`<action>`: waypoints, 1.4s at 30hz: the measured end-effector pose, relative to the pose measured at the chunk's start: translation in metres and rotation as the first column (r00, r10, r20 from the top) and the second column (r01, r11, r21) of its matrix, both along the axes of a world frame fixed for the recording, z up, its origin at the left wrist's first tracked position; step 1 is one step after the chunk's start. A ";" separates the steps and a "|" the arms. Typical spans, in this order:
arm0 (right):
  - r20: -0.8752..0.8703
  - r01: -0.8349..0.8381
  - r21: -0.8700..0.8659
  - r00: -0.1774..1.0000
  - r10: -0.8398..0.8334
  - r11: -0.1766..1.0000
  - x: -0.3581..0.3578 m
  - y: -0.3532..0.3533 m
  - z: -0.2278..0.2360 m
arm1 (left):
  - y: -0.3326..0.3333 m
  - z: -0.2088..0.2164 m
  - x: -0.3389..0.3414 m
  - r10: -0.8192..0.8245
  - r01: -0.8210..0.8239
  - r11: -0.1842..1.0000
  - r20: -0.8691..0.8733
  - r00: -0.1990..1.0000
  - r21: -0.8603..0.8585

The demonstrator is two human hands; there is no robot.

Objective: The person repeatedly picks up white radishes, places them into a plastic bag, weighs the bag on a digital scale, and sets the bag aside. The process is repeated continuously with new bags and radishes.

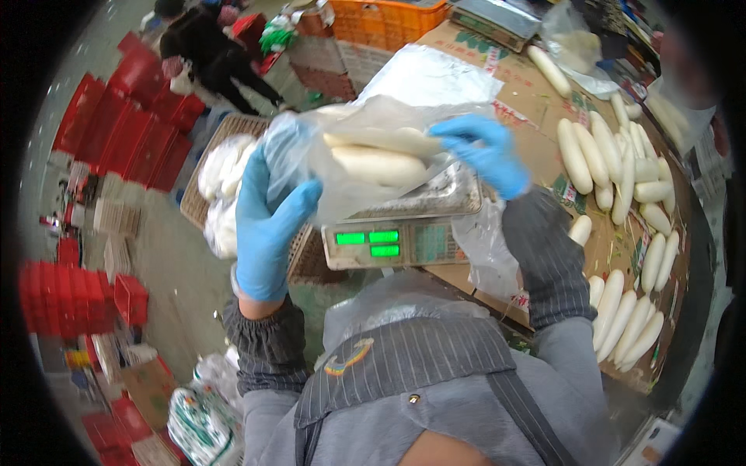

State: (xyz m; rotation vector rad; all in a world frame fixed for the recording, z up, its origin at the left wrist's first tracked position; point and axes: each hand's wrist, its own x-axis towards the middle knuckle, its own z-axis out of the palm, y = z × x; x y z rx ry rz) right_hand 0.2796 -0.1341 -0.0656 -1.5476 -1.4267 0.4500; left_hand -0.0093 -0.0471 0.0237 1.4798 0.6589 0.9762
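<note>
Gray floor point(175, 233) with red crates point(116, 136), a cardboard-covered table point(528, 97), a digital scale point(435, 242), and a clear plastic bag point(334, 190) of white radishes point(381, 167) over its pan point(458, 203).
The bag looks heavy and floppy; the radishes inside look stiff, smooth and slippery, and could snap if dropped. Thin plastic might rip, so a palm under each end seems best. The blue-gloved left hand point(268, 221) is spread wide at the bag's left end, thumb far from fingers; the right hand point(482, 151) has bent fingers that seem to pinch its right end.
</note>
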 end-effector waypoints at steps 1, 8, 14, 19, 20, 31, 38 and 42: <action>0.015 0.141 0.132 0.989 -0.145 0.981 -0.004 -0.018 0.012 | -0.002 -0.002 0.002 0.007 -0.008 0.998 0.026 1.000 0.065; 0.101 0.460 0.213 0.868 -0.487 0.862 -0.003 -0.026 -0.027 | 0.005 -0.030 -0.016 0.304 -0.204 0.916 -0.264 0.915 0.347; -0.135 0.516 0.112 0.855 -0.501 0.849 0.022 0.004 -0.063 | -0.002 -0.038 -0.037 0.332 -0.216 0.911 -0.315 0.889 0.351; -0.495 0.032 -0.047 0.867 -0.051 0.998 0.044 -0.015 -0.036 | -0.001 -0.032 -0.047 -0.005 0.019 0.999 -0.261 0.965 0.049; -0.681 -0.094 0.103 0.719 0.139 0.990 0.040 -0.019 -0.024 | 0.001 -0.018 -0.042 -0.082 0.085 0.996 -0.211 0.974 0.003; -0.677 -0.237 0.558 0.424 0.602 0.795 -0.027 0.015 0.062 | 0.027 0.038 0.103 -0.682 0.649 0.704 -0.021 0.731 -0.287; -0.346 -0.257 0.609 0.765 0.543 0.750 -0.023 0.027 -0.005 | -0.006 0.030 0.132 -0.558 0.732 0.666 -0.554 0.618 0.145; -0.477 -0.090 0.422 0.824 0.306 0.902 -0.025 -0.024 -0.048 | 0.035 -0.016 0.147 -0.581 0.699 0.712 -0.507 0.637 0.064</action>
